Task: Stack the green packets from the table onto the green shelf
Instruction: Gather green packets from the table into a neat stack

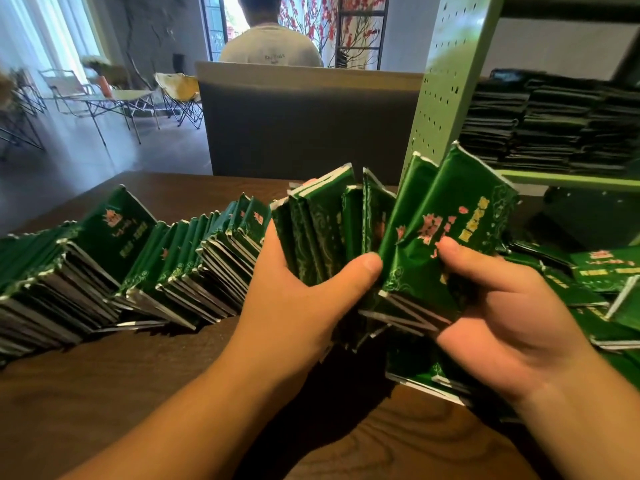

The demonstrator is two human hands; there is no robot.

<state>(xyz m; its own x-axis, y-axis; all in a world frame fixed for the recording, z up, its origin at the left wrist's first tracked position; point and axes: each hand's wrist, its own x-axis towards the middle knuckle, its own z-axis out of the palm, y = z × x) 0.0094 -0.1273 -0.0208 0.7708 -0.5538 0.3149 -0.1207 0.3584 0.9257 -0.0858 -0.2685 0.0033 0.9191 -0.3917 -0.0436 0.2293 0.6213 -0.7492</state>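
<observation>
Both hands hold one fanned bunch of green packets (446, 216) over the dark wooden table (104, 393). My left hand (298, 303) grips the left part of the bunch, thumb pressed across the fronts. My right hand (502, 313) pinches the right part from the side, thumb on a packet with pink flowers and gold print. A long leaning row of green packets (138, 261) runs across the table to the left. The green shelf (446, 81) stands at the right, with dark stacks of packets (554, 126) lying on its board.
Loose green packets (602, 271) lie scattered on the table at the right, under the shelf board. A grey partition (304, 126) stands behind the table, and a person in a white shirt (270, 46) stands beyond it. Folding chairs (180, 95) fill the back left.
</observation>
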